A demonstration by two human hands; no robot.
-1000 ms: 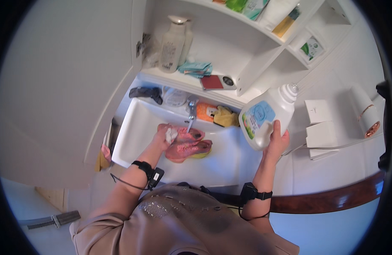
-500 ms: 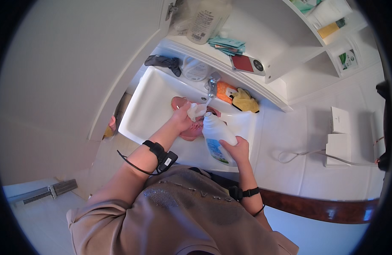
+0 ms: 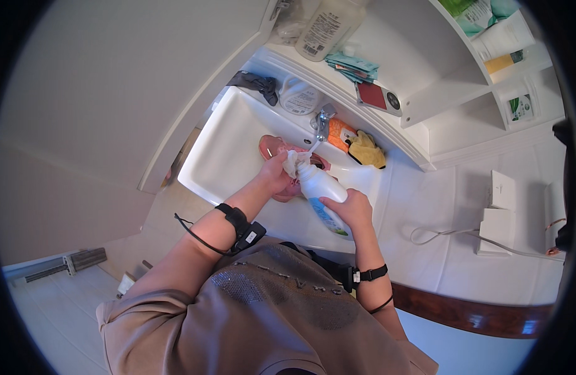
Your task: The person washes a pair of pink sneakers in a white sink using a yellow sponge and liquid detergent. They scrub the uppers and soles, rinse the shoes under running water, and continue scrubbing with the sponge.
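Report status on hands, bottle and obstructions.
Left hand holds white wad. Right hand grips tilted white bottle, mouth near wad. Pink shoes in sink below, partly hidden.

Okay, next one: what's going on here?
A person at a sink holds a crumpled white wad in the left hand and a tilted white bottle in the right hand. The bottle's mouth is by the wad, above pink shoes in the sink. Whether anything is pouring out can't be told.

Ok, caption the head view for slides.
Right hand holds a tilted bottle, left hand a white wad, over pink shoes in a sink.
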